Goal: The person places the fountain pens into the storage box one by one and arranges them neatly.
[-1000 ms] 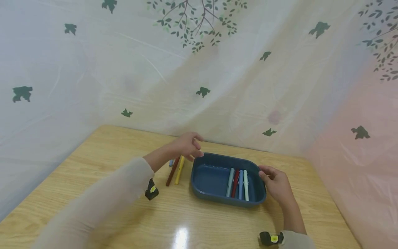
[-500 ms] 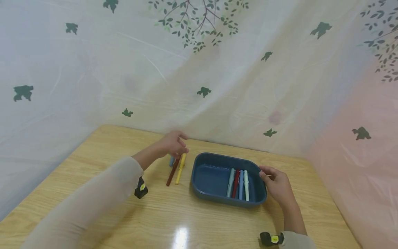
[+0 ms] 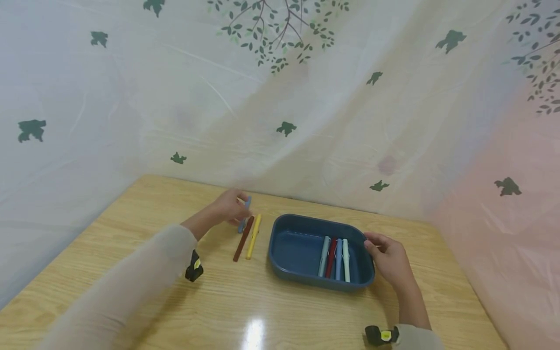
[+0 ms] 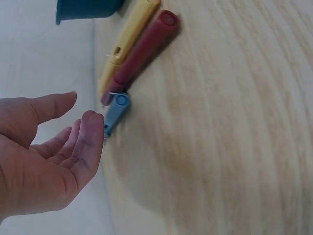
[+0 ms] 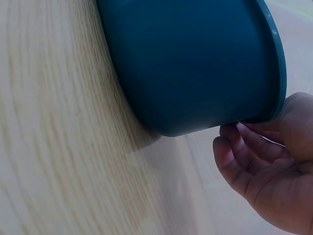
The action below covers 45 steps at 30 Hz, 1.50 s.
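My left hand point(image 3: 229, 205) reaches over a blue pen point(image 3: 248, 202) at the left, partly covering it in the head view. In the left wrist view its thumb and fingers are apart, the fingertips right beside the blue pen point(image 4: 117, 110). Next to that lie a dark red pen point(image 3: 243, 239) and a yellow pen point(image 3: 253, 237) on the table. My right hand point(image 3: 391, 257) grips the right rim of a dark blue box point(image 3: 306, 279), thumb over the edge and fingers against the outside wall.
Inside the box's right half, several pens lie side by side: grey-green point(image 3: 324, 256), red point(image 3: 331, 257), blue point(image 3: 339, 260) and pale mint point(image 3: 346, 260). A patterned curtain point(image 3: 245, 146) hangs right behind the wooden table point(image 3: 284, 316).
My left hand has moved left from the box's left rim, past the yellow and dark red pens, to the blue pen. The right hand and the box have stayed in place.
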Available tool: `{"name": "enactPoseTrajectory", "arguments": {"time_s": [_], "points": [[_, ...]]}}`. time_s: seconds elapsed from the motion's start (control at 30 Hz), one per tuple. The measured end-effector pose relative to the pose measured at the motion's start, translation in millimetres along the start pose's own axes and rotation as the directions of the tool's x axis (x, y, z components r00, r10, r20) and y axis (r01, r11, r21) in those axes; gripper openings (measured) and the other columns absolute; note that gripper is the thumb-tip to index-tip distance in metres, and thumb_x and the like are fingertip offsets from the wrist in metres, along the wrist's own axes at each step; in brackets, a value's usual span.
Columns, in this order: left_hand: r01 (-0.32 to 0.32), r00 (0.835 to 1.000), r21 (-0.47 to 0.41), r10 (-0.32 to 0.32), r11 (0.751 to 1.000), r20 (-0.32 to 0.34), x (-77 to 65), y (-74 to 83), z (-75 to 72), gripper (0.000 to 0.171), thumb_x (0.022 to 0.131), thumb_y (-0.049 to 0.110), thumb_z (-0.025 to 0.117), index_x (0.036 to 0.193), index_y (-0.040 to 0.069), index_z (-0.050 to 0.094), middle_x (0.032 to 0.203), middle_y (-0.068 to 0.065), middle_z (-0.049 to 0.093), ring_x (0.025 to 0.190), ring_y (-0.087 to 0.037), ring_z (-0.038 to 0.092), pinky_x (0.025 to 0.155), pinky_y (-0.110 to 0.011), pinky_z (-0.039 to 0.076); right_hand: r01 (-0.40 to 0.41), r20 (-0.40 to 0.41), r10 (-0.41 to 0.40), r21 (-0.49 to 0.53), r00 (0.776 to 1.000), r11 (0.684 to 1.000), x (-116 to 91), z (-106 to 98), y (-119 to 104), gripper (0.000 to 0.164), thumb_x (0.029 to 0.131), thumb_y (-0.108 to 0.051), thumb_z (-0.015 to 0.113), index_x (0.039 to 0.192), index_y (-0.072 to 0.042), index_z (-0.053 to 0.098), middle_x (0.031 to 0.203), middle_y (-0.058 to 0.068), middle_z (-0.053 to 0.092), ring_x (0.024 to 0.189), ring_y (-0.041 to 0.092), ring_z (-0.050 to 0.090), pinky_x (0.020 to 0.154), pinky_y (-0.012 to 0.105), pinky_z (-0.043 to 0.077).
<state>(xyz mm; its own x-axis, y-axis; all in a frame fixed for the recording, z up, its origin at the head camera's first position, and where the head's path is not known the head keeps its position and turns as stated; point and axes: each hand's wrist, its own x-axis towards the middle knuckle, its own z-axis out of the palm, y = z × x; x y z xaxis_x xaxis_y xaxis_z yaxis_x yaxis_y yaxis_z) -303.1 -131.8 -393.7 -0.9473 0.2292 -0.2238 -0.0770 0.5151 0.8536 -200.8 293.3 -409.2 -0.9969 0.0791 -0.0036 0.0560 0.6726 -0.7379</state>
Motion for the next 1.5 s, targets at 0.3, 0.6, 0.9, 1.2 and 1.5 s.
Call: {"name": "enactPoseTrajectory", "arguments": {"time_s": [0.3, 0.6, 0.9, 1.2, 1.5], "points": [[0.039, 0.998, 0.096, -0.034, 0.995, -0.056, 10.8, -13.6, 3.6, 0.054, 0.094, 0.008, 0.071, 0.142, -0.005, 0.049, 0.116, -0.022, 0.066, 0.082, -0.025, 0.071, 0.07, -0.033, 0.063, 0.008, -0.007, -0.008, 0.006, 1.0, 1.0, 0.0, 0.0, -0.1, 0.038, 0.108, -0.024, 0.054, 0.141, -0.006, 0.06, 0.136, 0.02, 0.061, 0.12, 0.034, 0.058, 0.097, 0.044, 0.053], [0.071, 0.996, 0.089, -0.065, 0.994, -0.066, 13.2, -19.7, 5.1, 0.053, 0.095, 0.005, 0.07, 0.142, -0.006, 0.048, 0.106, -0.017, 0.069, 0.073, -0.02, 0.067, 0.062, -0.03, 0.061, 0.015, -0.008, -0.015, 0.01, 1.0, 1.0, -0.1, -0.2, -1.8, 0.038, 0.108, -0.024, 0.054, 0.141, -0.006, 0.06, 0.137, 0.021, 0.06, 0.122, 0.035, 0.057, 0.1, 0.048, 0.052], [0.106, 0.993, 0.115, -0.099, 0.988, -0.067, 15.2, -21.4, 3.0, 0.054, 0.091, 0.003, 0.071, 0.141, -0.003, 0.051, 0.12, -0.021, 0.065, 0.082, -0.024, 0.069, 0.065, -0.03, 0.063, 0.002, -0.005, -0.002, 0.015, 1.0, 1.0, -0.4, 0.3, -1.7, 0.039, 0.108, -0.024, 0.054, 0.142, -0.006, 0.059, 0.137, 0.02, 0.06, 0.122, 0.034, 0.056, 0.1, 0.047, 0.052], [0.03, 0.999, 0.22, -0.027, 0.975, -0.019, 5.0, -28.6, -8.2, 0.048, 0.085, -0.002, 0.064, 0.133, -0.005, 0.056, 0.108, -0.019, 0.068, 0.073, -0.021, 0.067, 0.06, -0.028, 0.06, -0.007, 0.009, 0.006, 0.028, 1.0, 1.0, 0.2, 0.3, -2.5, 0.039, 0.109, -0.024, 0.053, 0.143, -0.006, 0.058, 0.14, 0.021, 0.058, 0.127, 0.037, 0.054, 0.105, 0.053, 0.05], [0.018, 1.0, 0.265, -0.014, 0.964, -0.017, -1.4, -29.6, -10.8, 0.046, 0.088, 0.003, 0.07, 0.131, -0.005, 0.058, 0.118, -0.023, 0.066, 0.082, -0.025, 0.07, 0.06, -0.031, 0.061, -0.018, 0.011, 0.017, 0.026, 1.0, 1.0, 1.8, 0.6, -0.6, 0.038, 0.109, -0.023, 0.053, 0.142, -0.007, 0.058, 0.139, 0.02, 0.058, 0.125, 0.036, 0.055, 0.104, 0.051, 0.051]]}}
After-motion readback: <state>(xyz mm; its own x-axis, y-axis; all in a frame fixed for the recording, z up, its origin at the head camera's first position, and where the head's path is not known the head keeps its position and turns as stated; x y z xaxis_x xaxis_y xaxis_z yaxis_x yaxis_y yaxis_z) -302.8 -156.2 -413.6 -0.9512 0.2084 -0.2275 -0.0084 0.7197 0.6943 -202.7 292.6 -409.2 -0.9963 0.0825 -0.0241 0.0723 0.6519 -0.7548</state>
